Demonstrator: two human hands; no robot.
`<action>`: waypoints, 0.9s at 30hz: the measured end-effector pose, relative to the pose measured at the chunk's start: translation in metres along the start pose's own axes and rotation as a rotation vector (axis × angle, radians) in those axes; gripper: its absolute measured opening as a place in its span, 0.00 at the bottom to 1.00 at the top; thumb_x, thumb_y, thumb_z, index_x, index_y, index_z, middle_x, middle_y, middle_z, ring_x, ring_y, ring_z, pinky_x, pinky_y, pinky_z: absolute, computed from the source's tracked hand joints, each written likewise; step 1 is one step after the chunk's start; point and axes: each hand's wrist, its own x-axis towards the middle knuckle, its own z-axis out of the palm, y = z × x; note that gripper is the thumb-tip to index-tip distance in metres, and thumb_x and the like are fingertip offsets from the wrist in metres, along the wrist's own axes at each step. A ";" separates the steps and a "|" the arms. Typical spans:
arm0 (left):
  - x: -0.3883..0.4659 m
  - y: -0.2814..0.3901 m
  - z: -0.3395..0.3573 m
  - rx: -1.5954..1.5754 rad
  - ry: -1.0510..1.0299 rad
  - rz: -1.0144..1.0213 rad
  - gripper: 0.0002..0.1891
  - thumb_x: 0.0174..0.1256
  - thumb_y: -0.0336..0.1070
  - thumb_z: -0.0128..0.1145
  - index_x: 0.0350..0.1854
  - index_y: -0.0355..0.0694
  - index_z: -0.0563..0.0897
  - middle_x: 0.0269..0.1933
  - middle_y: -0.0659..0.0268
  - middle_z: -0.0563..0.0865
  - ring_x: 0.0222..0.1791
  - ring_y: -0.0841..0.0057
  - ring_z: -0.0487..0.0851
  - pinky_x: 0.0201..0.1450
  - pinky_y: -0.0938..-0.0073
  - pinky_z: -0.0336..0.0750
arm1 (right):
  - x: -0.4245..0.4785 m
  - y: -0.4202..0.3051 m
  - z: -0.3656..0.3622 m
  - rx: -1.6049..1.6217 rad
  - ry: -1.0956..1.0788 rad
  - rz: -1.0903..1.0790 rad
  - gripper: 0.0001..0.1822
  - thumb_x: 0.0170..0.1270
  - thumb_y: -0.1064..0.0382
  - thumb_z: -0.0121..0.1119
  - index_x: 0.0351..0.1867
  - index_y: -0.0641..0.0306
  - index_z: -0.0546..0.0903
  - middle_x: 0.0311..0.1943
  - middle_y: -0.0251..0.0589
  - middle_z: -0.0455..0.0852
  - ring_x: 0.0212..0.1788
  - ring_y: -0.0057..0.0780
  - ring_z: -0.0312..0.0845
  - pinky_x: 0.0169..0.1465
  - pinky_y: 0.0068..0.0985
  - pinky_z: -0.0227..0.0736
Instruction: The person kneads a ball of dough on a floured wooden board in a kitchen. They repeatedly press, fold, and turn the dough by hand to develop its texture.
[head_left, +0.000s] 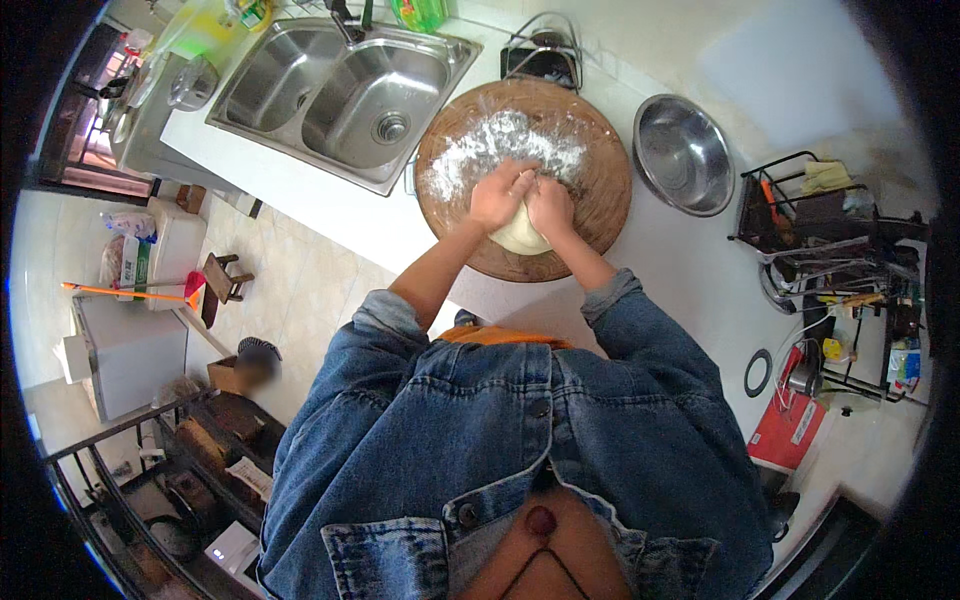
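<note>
A pale lump of dough (520, 235) lies on the near part of a round wooden board (604, 221). My left hand (498, 196) presses on its left and far side, the fingers reaching over its far edge. On the right side my right hand (550, 205) grips the same lump, its fingers bent over it. The two hands nearly meet at the far end and cover much of the dough. White flour (504, 135) is spread over the far half of the board.
A double-bowl steel sink (390, 127) is left of the board. To the right, a steel basin (684, 154) tilts against the wall. A wire rack (559, 64) stands behind the board; a black shelf rack (817, 225) is farther right. A wooden stool (225, 277) stands on the floor.
</note>
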 end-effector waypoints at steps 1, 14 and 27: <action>0.005 -0.010 -0.001 -0.186 0.004 -0.067 0.18 0.76 0.43 0.42 0.57 0.39 0.79 0.49 0.60 0.84 0.48 0.68 0.80 0.55 0.69 0.72 | 0.005 0.002 0.002 0.045 -0.004 0.034 0.21 0.69 0.48 0.51 0.39 0.66 0.83 0.32 0.56 0.85 0.37 0.55 0.81 0.41 0.41 0.73; -0.036 0.018 -0.034 -0.353 0.071 -0.348 0.20 0.70 0.43 0.47 0.51 0.35 0.84 0.46 0.57 0.87 0.43 0.69 0.84 0.53 0.69 0.76 | -0.058 -0.032 -0.044 0.249 0.116 -0.558 0.08 0.68 0.64 0.53 0.42 0.64 0.80 0.45 0.47 0.83 0.50 0.46 0.77 0.56 0.38 0.69; -0.073 0.009 0.027 0.298 0.236 0.390 0.15 0.60 0.37 0.52 0.44 0.33 0.79 0.50 0.49 0.79 0.51 0.46 0.76 0.54 0.50 0.69 | -0.072 -0.013 -0.021 0.099 0.074 -0.652 0.26 0.68 0.50 0.44 0.59 0.67 0.73 0.59 0.54 0.74 0.59 0.51 0.72 0.63 0.40 0.63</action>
